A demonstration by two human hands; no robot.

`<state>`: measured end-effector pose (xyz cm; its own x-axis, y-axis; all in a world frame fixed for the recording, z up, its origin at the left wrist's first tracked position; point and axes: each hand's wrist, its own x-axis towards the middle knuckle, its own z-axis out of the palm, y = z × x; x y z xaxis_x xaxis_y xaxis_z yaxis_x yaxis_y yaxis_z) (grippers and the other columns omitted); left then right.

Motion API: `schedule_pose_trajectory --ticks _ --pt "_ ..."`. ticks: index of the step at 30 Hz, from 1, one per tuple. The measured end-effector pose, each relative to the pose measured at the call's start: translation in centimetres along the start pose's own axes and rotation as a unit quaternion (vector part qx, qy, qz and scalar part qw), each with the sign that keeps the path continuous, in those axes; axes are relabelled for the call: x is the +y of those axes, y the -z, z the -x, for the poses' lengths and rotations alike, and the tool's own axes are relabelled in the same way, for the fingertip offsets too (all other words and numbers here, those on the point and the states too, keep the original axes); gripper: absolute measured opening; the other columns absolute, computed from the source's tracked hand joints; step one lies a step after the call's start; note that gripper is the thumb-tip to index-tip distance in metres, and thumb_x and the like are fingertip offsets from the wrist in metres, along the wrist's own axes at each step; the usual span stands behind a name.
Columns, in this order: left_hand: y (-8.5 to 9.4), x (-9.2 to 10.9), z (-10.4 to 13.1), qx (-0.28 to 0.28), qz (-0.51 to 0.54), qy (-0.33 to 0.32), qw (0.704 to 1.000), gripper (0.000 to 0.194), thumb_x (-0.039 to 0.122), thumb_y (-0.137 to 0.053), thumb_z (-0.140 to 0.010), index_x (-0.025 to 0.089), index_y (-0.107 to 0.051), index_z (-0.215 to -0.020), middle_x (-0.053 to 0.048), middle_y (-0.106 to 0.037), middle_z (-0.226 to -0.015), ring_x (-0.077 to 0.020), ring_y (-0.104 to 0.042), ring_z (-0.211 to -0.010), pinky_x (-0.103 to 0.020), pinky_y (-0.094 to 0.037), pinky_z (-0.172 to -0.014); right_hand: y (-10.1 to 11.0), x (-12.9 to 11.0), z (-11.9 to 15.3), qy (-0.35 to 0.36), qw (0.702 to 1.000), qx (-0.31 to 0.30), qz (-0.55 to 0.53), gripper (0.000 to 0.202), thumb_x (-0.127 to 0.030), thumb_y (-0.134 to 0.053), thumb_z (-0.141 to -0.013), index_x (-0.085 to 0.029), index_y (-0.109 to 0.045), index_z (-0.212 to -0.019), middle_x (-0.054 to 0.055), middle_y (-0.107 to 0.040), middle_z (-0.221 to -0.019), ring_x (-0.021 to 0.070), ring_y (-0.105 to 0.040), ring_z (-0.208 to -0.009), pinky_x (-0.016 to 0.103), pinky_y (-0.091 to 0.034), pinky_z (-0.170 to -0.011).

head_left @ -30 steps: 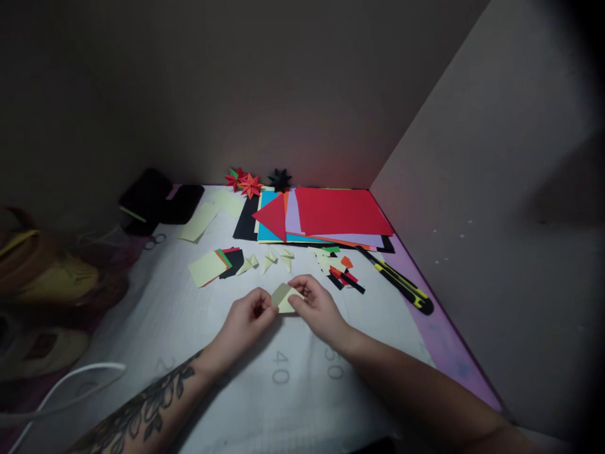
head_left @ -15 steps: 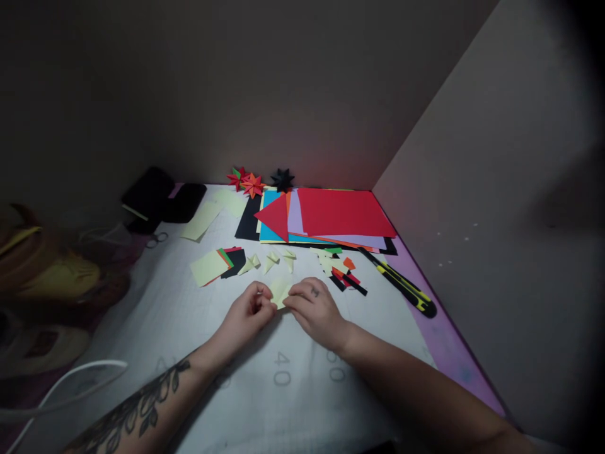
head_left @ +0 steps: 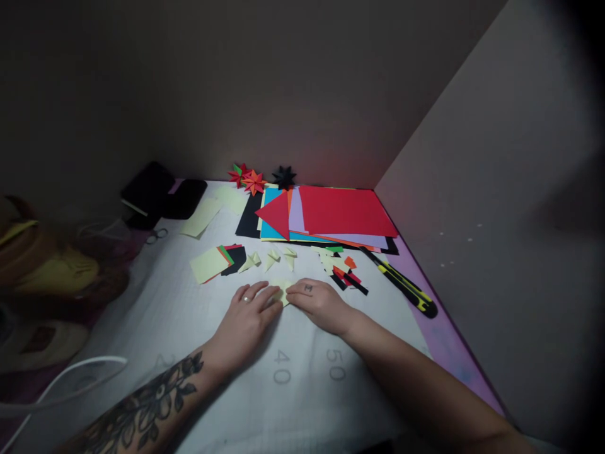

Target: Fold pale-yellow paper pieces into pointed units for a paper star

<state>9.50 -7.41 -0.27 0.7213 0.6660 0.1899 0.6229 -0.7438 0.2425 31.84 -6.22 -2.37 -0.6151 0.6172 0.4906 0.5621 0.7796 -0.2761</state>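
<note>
A small pale yellow paper point(head_left: 284, 294) lies on the white cloth between my hands. My left hand point(head_left: 253, 310) rests palm down at its left side, fingertips on the paper's edge. My right hand point(head_left: 319, 304) has its fingers together, pressed on the paper's right edge. Just beyond are several folded pale yellow pieces point(head_left: 273, 258). To their left sits a fanned stack of small squares point(head_left: 208, 265), pale yellow on top, with green, red and black showing.
Large coloured sheets point(head_left: 347, 211) lie at the back, with folded paper stars point(head_left: 254, 181) behind. Paper scraps point(head_left: 347, 274) and a yellow-black cutter point(head_left: 406, 287) are at right. Scissors point(head_left: 157, 236), a black case point(head_left: 184, 198) and a white cable point(head_left: 78, 362) are at left.
My left hand has turned from a pinch to palm down, its fingers now laid over the paper's left side. My right hand has shifted slightly and stays on the paper.
</note>
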Motion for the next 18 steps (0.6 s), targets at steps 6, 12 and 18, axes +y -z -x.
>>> schedule_pose_trajectory --ticks 6,12,18 --pt "-0.1 -0.3 0.3 -0.036 0.001 -0.037 0.999 0.035 0.008 -0.047 -0.089 0.021 -0.062 -0.118 -0.007 -0.065 -0.122 -0.0285 -0.051 -0.119 -0.053 -0.035 -0.1 0.1 1.0 -0.2 -0.032 0.996 -0.021 -0.076 0.019 -0.012 -0.05 -0.091 -0.02 -0.067 -0.087 0.006 -0.072 -0.095 0.0183 -0.057 -0.086 0.03 -0.051 -0.076" --pt "-0.2 0.1 0.3 -0.048 0.006 -0.046 0.998 0.035 0.009 -0.048 -0.089 0.019 -0.058 -0.121 -0.007 -0.064 -0.123 -0.0267 -0.053 -0.115 -0.048 -0.037 -0.098 0.2 1.5 -0.5 -0.069 0.988 -0.038 -0.13 0.02 -0.009 -0.05 -0.09 -0.02 -0.065 -0.082 0.005 -0.07 -0.093 0.0189 -0.055 -0.088 0.031 -0.049 -0.077" --pt "0.3 0.8 -0.1 -0.074 -0.002 -0.038 0.997 0.034 0.01 -0.048 -0.088 0.019 -0.056 -0.12 -0.007 -0.063 -0.121 -0.0249 -0.053 -0.115 -0.046 -0.036 -0.099 0.4 1.8 -1.0 -0.106 0.984 -0.086 -0.117 0.015 -0.013 -0.054 -0.09 -0.02 -0.065 -0.083 0.006 -0.065 -0.098 0.02 -0.051 -0.093 0.034 -0.045 -0.084"
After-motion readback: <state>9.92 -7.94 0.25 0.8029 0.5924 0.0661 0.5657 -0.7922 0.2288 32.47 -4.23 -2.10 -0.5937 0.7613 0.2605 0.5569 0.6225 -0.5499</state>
